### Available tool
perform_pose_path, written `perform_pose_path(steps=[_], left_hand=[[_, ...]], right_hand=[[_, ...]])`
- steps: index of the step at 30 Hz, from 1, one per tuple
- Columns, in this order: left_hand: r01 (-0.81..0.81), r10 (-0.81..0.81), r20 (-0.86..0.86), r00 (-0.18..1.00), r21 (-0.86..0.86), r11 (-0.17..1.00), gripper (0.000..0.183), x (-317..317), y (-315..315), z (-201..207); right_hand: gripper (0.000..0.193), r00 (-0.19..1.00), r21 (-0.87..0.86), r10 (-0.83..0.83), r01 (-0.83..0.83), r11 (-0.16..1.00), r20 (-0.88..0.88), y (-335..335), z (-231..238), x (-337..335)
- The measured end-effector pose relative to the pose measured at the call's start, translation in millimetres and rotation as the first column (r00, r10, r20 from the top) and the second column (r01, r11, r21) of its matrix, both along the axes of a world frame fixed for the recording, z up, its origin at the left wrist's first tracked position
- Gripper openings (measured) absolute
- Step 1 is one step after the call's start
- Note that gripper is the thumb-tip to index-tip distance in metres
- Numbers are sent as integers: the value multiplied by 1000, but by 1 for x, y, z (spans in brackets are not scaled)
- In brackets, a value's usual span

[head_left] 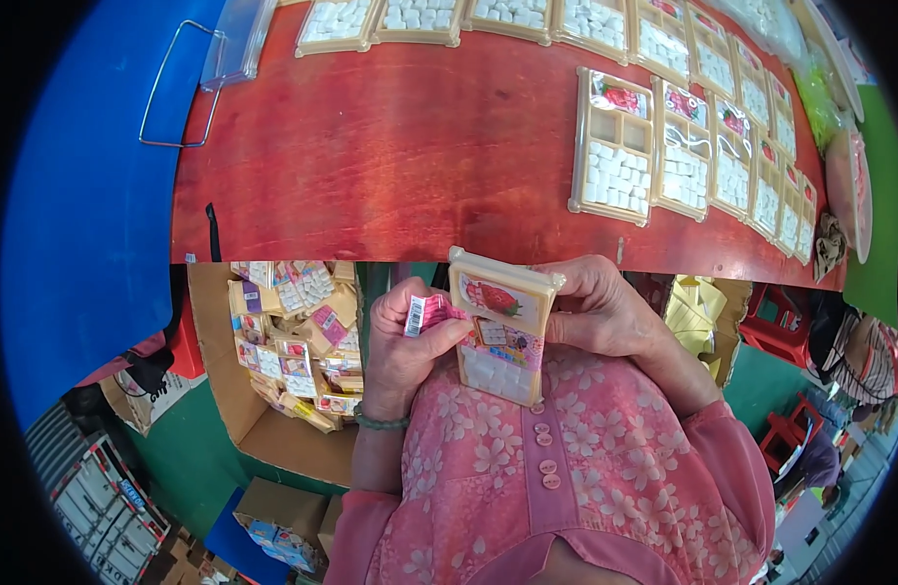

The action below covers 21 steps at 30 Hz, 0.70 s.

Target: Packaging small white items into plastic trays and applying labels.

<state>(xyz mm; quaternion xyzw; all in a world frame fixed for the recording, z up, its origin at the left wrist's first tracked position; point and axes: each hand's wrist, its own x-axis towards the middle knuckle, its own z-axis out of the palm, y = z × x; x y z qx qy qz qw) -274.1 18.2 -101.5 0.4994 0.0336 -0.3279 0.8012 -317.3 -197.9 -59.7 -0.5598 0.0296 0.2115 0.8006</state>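
Observation:
In front of my chest I hold up a tan plastic box (497, 382) of white pieces, with a strawberry picture at its top end. My right hand (605, 310) is closed on its right side, thumb at the edge and fingers partly hidden behind. A pink printed label (523, 343) lies across the box's middle. My left hand (395, 356) pinches a pink label end with a barcode (427, 314), which sticks out from the box's left side. Whether this end and the strip on the box are one piece, I cannot tell for sure.
On the red table (390, 146) stand rows of similar filled boxes (614, 156) at the right and back. A clear plastic bin (239, 44) is at the far left. Below the table's near edge, a cardboard carton (259, 429) holds many labelled boxes; red stools (790, 429) stand right.

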Motion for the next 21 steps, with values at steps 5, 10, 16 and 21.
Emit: perform_pose_path(steps=[5,10,16,21], left_hand=[[3,-3,15,1000,-13,1000,28,3,2,0],[-13,13,25,1000,-1,1000,30,6,3,2],[-157,158,46,986,-28,987,26,14,7,-1],[-132,132,151,980,-12,991,16,14,4,-3]], right_hand=[[34,996,43,2,2,999,-87,2,1,1],[31,985,85,6,9,996,-172,3,8,2],[34,923,386,42,118,915,-383,7,16,8],[33,955,172,-93,145,974,-281,21,10,11]])
